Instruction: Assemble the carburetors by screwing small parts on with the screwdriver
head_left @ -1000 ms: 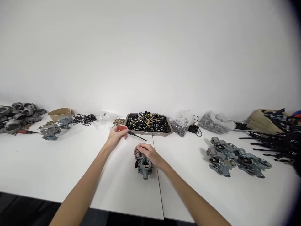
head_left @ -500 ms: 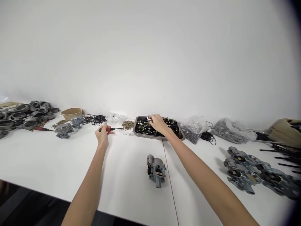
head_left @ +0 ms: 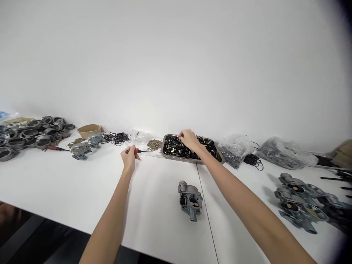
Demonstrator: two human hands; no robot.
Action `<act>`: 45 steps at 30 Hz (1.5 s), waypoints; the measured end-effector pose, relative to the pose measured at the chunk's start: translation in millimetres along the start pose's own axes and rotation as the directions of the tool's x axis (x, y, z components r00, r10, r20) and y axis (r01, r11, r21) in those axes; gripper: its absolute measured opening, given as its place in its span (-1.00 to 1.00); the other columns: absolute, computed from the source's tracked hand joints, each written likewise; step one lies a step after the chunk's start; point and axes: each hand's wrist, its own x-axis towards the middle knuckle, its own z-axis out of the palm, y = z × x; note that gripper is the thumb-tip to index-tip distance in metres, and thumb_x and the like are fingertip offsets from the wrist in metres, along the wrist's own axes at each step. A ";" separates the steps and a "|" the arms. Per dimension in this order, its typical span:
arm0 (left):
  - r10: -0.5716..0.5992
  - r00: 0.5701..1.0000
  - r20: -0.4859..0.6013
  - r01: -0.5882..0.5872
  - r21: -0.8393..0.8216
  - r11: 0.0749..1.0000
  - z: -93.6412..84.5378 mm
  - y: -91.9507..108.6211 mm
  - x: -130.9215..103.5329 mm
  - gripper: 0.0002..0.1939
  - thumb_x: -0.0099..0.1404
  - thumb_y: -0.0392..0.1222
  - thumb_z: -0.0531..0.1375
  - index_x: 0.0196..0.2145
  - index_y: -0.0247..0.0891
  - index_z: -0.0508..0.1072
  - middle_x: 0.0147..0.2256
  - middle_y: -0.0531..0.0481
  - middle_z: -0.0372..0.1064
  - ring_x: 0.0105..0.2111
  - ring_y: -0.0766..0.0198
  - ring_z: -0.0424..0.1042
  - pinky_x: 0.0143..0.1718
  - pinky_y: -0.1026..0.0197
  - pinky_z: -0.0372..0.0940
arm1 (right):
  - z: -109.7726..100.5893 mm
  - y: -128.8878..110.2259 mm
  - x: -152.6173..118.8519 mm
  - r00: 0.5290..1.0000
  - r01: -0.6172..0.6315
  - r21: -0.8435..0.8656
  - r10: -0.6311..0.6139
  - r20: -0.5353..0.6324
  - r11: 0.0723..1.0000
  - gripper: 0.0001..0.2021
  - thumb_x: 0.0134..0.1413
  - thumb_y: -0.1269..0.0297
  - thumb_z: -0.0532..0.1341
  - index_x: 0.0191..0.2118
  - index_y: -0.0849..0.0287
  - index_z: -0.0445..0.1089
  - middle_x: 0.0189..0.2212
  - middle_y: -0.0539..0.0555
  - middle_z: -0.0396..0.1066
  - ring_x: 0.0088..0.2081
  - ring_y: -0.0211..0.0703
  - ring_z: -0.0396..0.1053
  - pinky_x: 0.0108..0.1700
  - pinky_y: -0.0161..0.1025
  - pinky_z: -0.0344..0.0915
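My left hand (head_left: pixel 128 158) is closed around a small screwdriver (head_left: pixel 140 151) with a red and black handle. Its shaft points right, and the tip lies at the near edge of a pile of small brass-coloured parts (head_left: pixel 154 144). Over the left half of a metal tray (head_left: pixel 178 158), my right hand (head_left: pixel 189 139) has its fingers pinched together. What they hold, if anything, is too small to make out. Black parts (head_left: pixel 172 146) with some brassy pieces fill the tray. A grey carburetor (head_left: pixel 190 200) rests on the white table between my forearms.
To the right lie several carburetors (head_left: pixel 299 201), bags of small parts (head_left: pixel 286 152) and black cords (head_left: pixel 253 160). Leftward are black rubber rings (head_left: pixel 117 138), a tan bowl (head_left: pixel 89 131), two small carburetor bodies (head_left: pixel 80 150), a red-handled screwdriver (head_left: pixel 55 148) and heaped grey castings (head_left: pixel 30 134).
The view has turned slightly left, so everything appears farther right. My right fingers have risen a little over the tray. My left hand has shifted slightly right with the screwdriver.
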 end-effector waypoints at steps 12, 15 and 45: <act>-0.033 0.999 -0.027 0.033 -0.031 0.999 3.4 3.5 1.6 -0.77 -0.05 -0.13 0.26 -0.57 -0.34 0.34 -0.52 -0.01 0.39 -0.76 0.39 0.24 -0.74 0.25 0.25 | -37.1 20.6 -177.7 0.979 -0.174 0.793 0.014 0.204 0.584 -0.72 -0.01 0.13 0.35 -0.26 0.24 0.43 -0.44 0.06 0.47 -0.46 -0.20 0.42 -0.32 -0.17 0.38; -0.034 0.999 -0.020 0.034 -0.024 0.999 0.6 1.4 3.7 -0.77 -0.06 -0.12 0.26 -0.58 -0.33 0.32 -0.51 -0.02 0.40 -0.75 0.38 0.26 -0.72 0.23 0.28 | -29.1 16.9 -187.0 0.963 -0.225 0.804 -0.002 0.271 0.551 -0.75 0.00 0.16 0.35 -0.31 0.24 0.41 -0.48 0.07 0.48 -0.43 -0.15 0.46 -0.27 -0.14 0.39; -0.015 0.999 0.030 0.015 0.003 1.000 0.3 -1.4 4.4 -0.76 -0.01 -0.10 0.25 -0.55 -0.31 0.30 -0.49 -0.01 0.39 -0.73 0.38 0.26 -0.70 0.21 0.29 | -31.6 -8.6 -207.8 0.936 -0.205 0.661 -0.053 0.348 0.721 -0.87 -0.06 0.24 0.33 -0.53 0.15 0.48 0.03 0.10 0.39 -0.12 0.00 0.38 -0.08 -0.07 0.25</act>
